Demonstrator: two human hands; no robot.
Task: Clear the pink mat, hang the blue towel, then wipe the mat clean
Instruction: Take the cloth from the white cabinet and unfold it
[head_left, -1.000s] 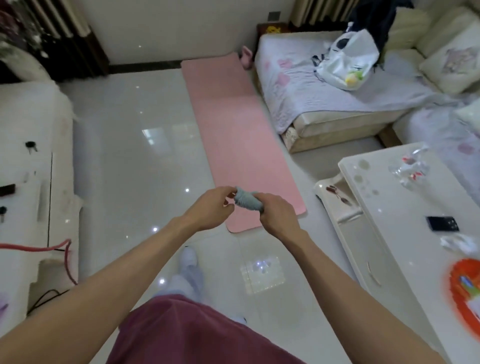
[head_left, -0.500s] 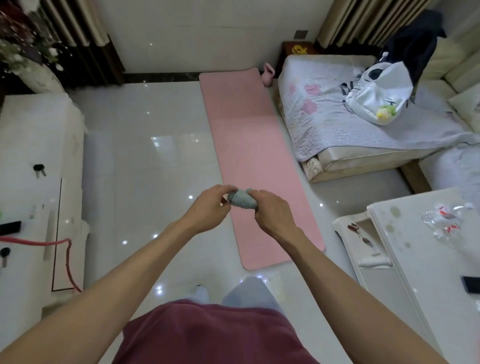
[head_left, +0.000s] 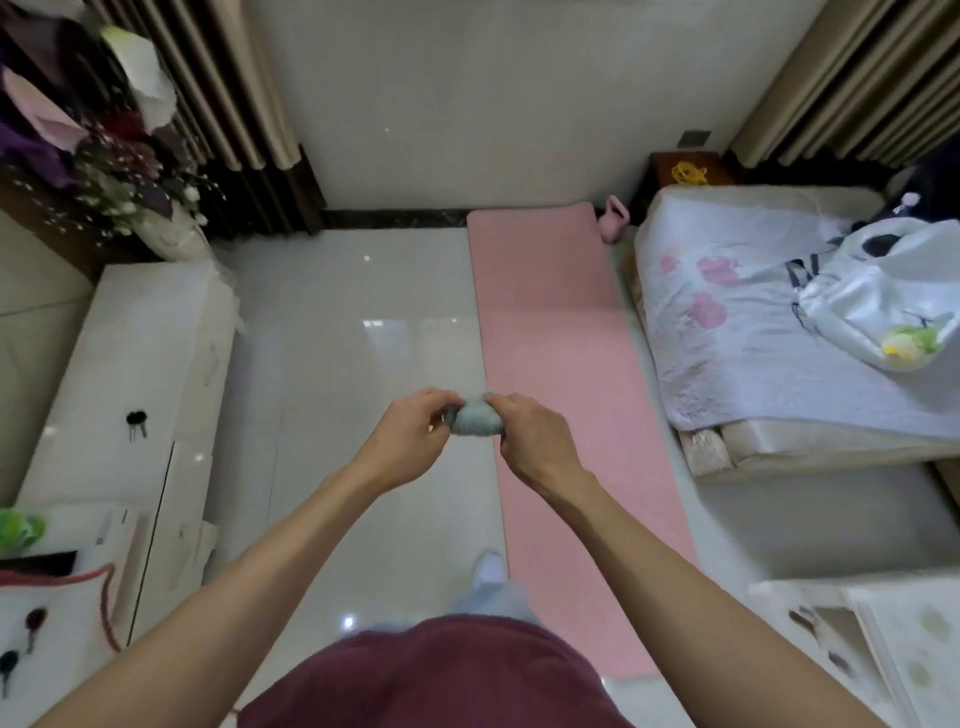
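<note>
The long pink mat (head_left: 550, 322) lies flat on the glossy floor, running from the far wall toward my feet, with nothing lying on it. In front of my chest, over the mat's left edge, I hold a small bunched pale blue-grey cloth (head_left: 475, 420). My left hand (head_left: 410, 441) pinches its left end and my right hand (head_left: 530, 434) grips its right end, fingers curled around it. Most of the cloth is wadded between the two hands.
A bed with a floral cover (head_left: 769, 332) and a white plastic bag (head_left: 878, 306) stands right of the mat. A pink kettlebell (head_left: 614, 222) sits at the mat's far right corner. White cabinets (head_left: 140, 364) with keys (head_left: 136, 422) line the left; a white table (head_left: 893, 639) is near right.
I have stepped forward beside the mat, so it now reaches past my feet. Both hands stay on the bunched cloth and have lifted slightly.
</note>
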